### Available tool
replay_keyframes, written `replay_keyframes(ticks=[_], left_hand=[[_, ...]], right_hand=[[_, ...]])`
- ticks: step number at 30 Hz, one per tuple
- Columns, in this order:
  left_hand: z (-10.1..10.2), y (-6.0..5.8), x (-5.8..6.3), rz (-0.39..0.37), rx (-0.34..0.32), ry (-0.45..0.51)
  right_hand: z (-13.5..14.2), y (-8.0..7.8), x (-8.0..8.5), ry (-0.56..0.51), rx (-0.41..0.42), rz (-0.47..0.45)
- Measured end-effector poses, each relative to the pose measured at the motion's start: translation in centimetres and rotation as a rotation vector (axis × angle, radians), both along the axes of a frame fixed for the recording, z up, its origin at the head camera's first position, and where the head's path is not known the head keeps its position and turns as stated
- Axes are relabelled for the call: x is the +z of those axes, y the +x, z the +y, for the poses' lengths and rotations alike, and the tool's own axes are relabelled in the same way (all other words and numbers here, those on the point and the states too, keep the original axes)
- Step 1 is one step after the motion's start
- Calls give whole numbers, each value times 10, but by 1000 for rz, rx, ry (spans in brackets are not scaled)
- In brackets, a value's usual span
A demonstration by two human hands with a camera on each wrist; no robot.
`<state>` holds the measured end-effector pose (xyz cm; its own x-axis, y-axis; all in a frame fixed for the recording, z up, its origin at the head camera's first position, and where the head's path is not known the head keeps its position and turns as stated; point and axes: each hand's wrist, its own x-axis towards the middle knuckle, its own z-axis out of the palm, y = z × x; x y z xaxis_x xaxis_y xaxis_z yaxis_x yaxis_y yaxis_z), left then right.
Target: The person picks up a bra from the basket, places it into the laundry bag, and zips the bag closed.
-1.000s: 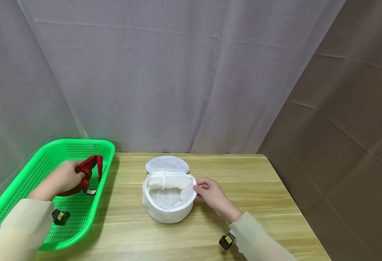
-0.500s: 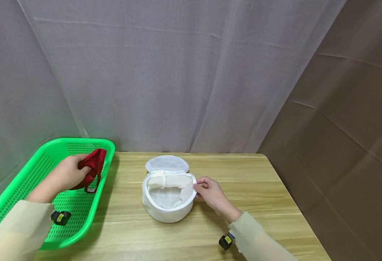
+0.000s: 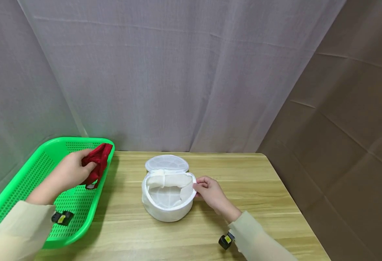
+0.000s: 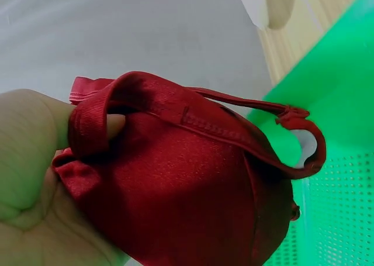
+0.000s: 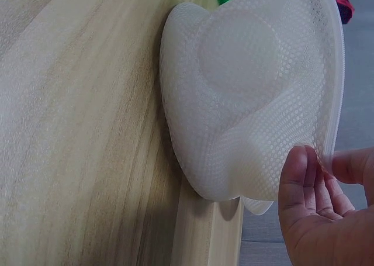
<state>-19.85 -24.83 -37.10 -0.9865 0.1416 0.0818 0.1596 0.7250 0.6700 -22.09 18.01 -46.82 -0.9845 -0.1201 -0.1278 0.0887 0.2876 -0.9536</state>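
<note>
My left hand (image 3: 71, 170) grips a red bra (image 3: 97, 159) over the far right part of a green plastic basket (image 3: 49, 143). In the left wrist view the bra (image 4: 175, 178) shows a smooth rounded cup, a strap looped by the thumb and a white tag at the far end. A white mesh laundry bag (image 3: 168, 216) stands on the table, its round lid (image 3: 167, 164) folded back. At the right of its opening, my right hand (image 3: 212, 194) pinches the zippered rim between thumb and fingers; the right wrist view shows the bag's mesh side (image 5: 239, 96).
The wooden table (image 3: 243, 174) carries the basket at the left and the bag in the middle. A grey curtain (image 3: 151, 79) hangs behind it, and a brown cloth wall (image 3: 347, 137) borders the right side.
My left hand has lifted the bra and moved it right and away from me, towards the basket's far right rim. The right hand and the laundry bag have stayed put.
</note>
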Motion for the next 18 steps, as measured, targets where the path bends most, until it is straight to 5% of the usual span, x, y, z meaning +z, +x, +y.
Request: replay_keyframes(ticks=[10, 18], left_hand=[[16, 4, 14, -50, -3, 118], [26, 8, 21, -44, -34, 147]], right_hand=[[-6, 19, 31, -14, 17, 12], [-8, 22, 32, -12, 13, 5]])
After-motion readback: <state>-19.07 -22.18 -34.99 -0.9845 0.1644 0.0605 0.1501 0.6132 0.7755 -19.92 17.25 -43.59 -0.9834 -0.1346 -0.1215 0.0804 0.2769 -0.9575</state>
